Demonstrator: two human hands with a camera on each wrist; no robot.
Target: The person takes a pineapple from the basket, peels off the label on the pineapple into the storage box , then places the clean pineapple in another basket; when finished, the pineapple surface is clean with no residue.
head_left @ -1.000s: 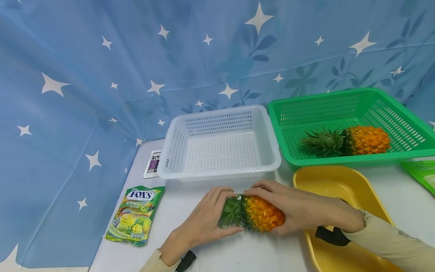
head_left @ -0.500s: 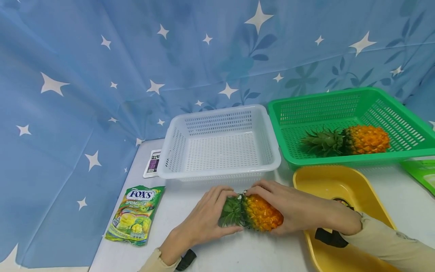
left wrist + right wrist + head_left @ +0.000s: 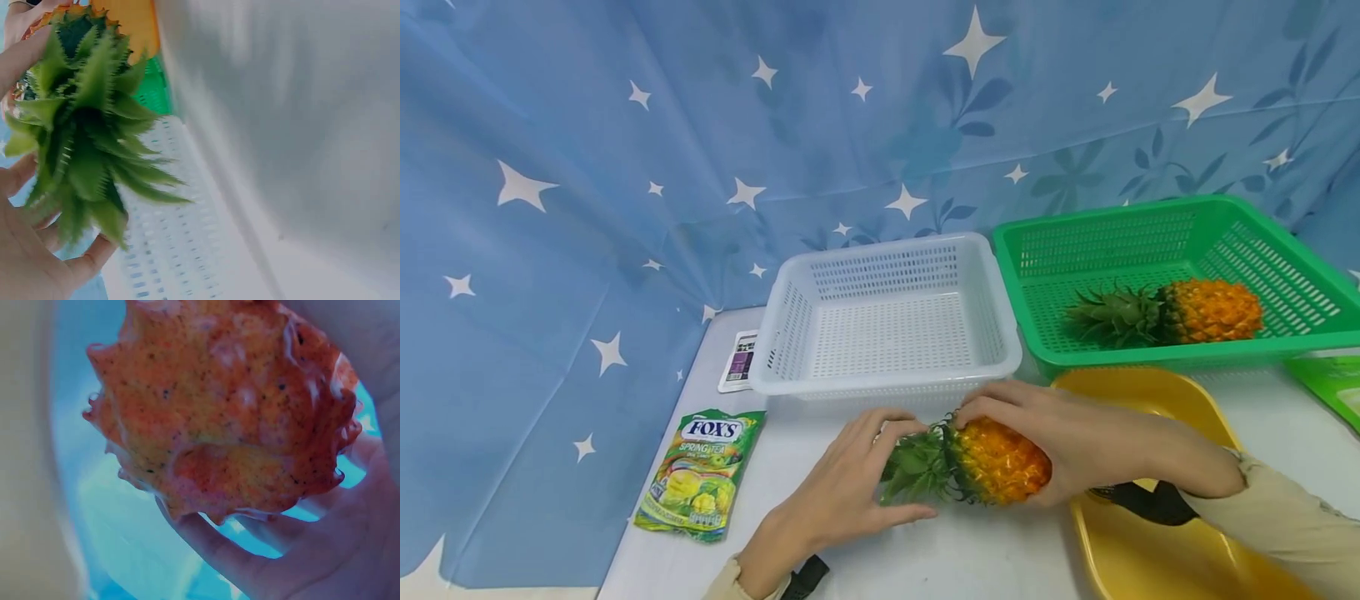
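A toy-like orange pineapple [image 3: 1000,462] lies sideways between the two hands, its green crown [image 3: 87,150] pointing left. My right hand [image 3: 1067,437] grips the fruit's body from above and the right; in the right wrist view the fingers curl behind its knobbly base [image 3: 225,419]. The left hand [image 3: 850,479] stands around the crown with fingers and thumb spread apart, the thumb straight and below the leaves. Leaves cover part of the left fingers in the left wrist view. A second pineapple [image 3: 1210,310] rests inside the green basket [image 3: 1120,360].
Behind the hands is a white basket [image 3: 887,387]. A yellow bin [image 3: 1150,542] sits under the right forearm. At left lie a green FOX'S candy bag [image 3: 700,475] and a small white-and-purple packet [image 3: 740,362]. A green packet [image 3: 1333,387] shows at the right edge.
The right hand and the pineapple have shifted a little to the right. The left hand has spread wider around the crown, showing more of its leaves.
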